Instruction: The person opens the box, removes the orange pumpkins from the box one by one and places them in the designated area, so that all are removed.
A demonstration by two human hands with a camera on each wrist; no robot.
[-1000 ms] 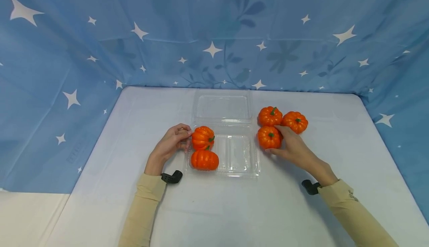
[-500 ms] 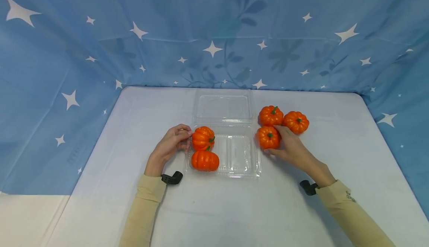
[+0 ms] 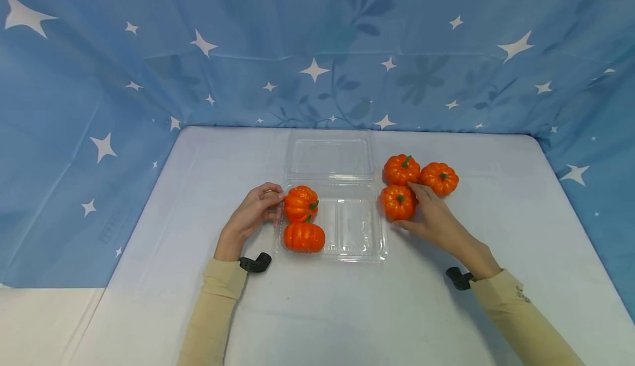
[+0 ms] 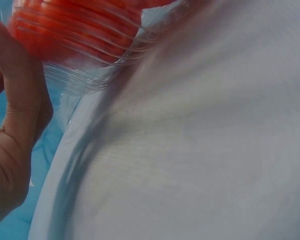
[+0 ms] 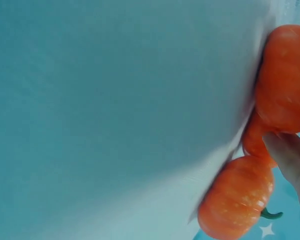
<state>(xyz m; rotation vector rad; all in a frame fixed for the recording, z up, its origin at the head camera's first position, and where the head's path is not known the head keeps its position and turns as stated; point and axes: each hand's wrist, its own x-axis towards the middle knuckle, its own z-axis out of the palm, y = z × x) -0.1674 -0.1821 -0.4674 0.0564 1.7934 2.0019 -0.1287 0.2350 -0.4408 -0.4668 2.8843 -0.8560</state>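
In the head view, my left hand (image 3: 252, 211) holds the left edge of a clear plastic container (image 3: 354, 258), its thumb near the rim. Two orange toy pumpkins lie inside at the left: a rear pumpkin (image 3: 300, 204) and a front pumpkin (image 3: 304, 237). Just right of the container, my right hand (image 3: 436, 220) grips a third pumpkin (image 3: 398, 203) between thumb and fingers. The left wrist view has the container's ribbed wall (image 4: 82, 77) with orange behind it. In the right wrist view, the gripped pumpkin (image 5: 285, 80) is partly cut off by the frame.
Behind the gripped pumpkin sit a pumpkin with a green stem (image 3: 402, 169) and another pumpkin (image 3: 439, 178), close together. The container's lid (image 3: 329, 156) lies opened backward on the white table (image 3: 307, 311). A blue star-patterned curtain (image 3: 238, 52) hangs behind and beside the table.
The gripped pumpkin has shifted slightly left toward the container, with my right hand around it. My left hand has stayed at the container's edge.
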